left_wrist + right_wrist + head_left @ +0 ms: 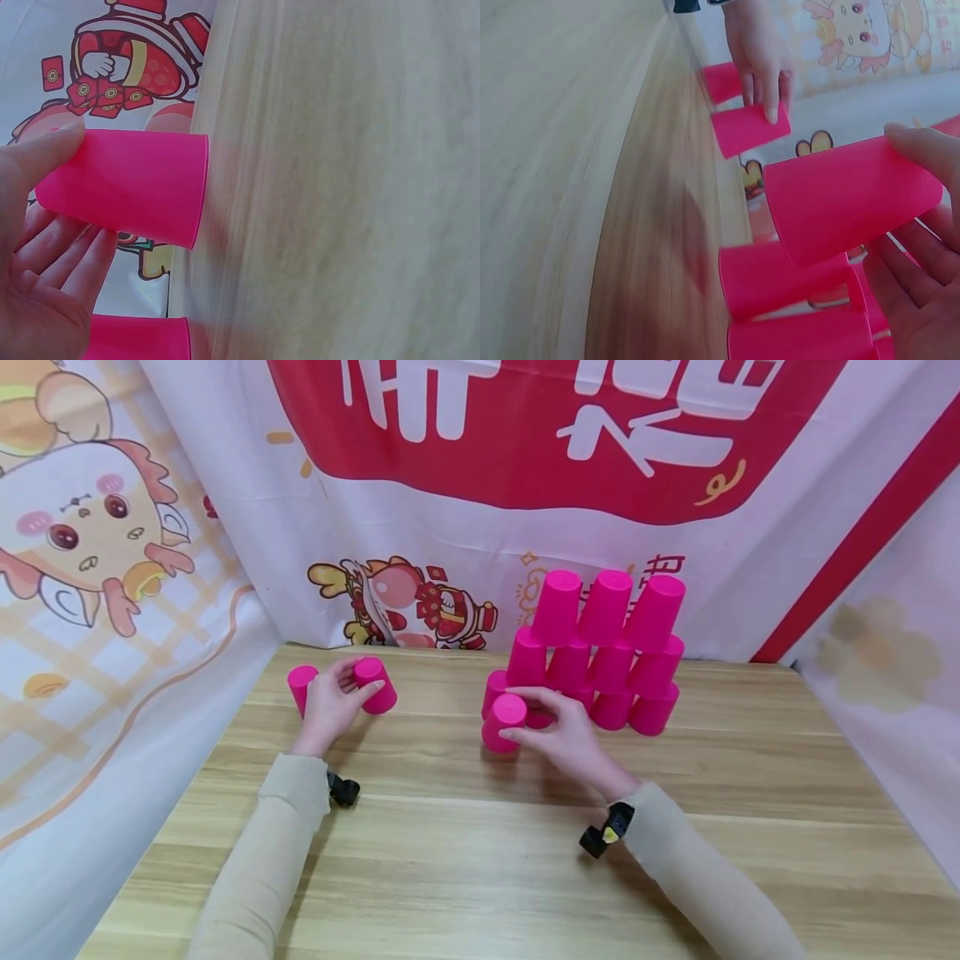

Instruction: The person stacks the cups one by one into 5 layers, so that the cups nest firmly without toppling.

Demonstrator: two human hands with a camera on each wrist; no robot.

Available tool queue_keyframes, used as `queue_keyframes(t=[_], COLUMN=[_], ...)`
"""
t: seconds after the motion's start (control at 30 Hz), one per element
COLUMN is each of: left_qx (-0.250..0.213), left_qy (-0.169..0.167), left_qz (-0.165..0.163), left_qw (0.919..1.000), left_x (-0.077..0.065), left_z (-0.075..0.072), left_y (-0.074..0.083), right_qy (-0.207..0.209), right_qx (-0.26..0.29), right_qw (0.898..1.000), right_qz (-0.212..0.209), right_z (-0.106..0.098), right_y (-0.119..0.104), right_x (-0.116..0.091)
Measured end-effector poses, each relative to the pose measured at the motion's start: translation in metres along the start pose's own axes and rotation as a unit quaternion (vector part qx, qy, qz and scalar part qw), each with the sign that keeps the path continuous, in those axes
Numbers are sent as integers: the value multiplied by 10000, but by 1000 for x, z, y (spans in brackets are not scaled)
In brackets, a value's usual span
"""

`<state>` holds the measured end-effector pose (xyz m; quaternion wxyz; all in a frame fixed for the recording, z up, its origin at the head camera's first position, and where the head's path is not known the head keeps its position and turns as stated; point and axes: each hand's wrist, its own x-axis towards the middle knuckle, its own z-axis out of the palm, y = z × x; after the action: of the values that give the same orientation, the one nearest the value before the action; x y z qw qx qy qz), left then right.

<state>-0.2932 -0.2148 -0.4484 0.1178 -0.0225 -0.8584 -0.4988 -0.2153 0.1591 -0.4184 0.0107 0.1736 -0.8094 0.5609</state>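
My left hand [332,700] pinches an upside-down pink cup [377,687] between thumb and fingers at the table's back left. Whether its rim touches the wood I cannot tell. Another pink cup [301,683] stands just left of that hand, partly hidden by it. My right hand [564,731] grips a pink cup [502,727], bottom up; in the right wrist view this cup [847,199] is tilted and its rim hangs off the table. Right behind it rises a stack of upside-down pink cups [611,610] in three tiers, three cups on top. The hand covers part of the lower tiers.
The wooden table [450,860] ends at the back against a white printed cloth [262,527]. More printed cloth [67,652] hangs at the left side. Bare wood lies between the two hands and in front of them. Each wrist wears a small black camera [343,791].
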Motion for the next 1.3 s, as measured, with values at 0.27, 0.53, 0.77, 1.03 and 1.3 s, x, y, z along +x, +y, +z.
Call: queue_keyframes(t=[0.27,0.53,0.77,1.03,1.3], left_qx=[20,19,36,52,29], left_qy=[-29,-10,-15,-5,-28], left_qz=[-97,-24,1,-66,-84], left_qw=[9999,10000,10000,10000,10000], left_x=[-1,-1,0,0,1], left_z=[0,0,-1,-1,-1], left_y=[2,0,-1,-1,-1], right_qy=[104,275,609,994,1636], right_qx=[-63,-94,-92,-242,-277], right_qw=[9998,9990,9973,9941,9858], right_qz=[146,333,407,365,245], right_z=[-23,-42,-60,-80,-107], right_y=[9,9,25,23,7], right_x=[-16,-31,-39,-47,-55])
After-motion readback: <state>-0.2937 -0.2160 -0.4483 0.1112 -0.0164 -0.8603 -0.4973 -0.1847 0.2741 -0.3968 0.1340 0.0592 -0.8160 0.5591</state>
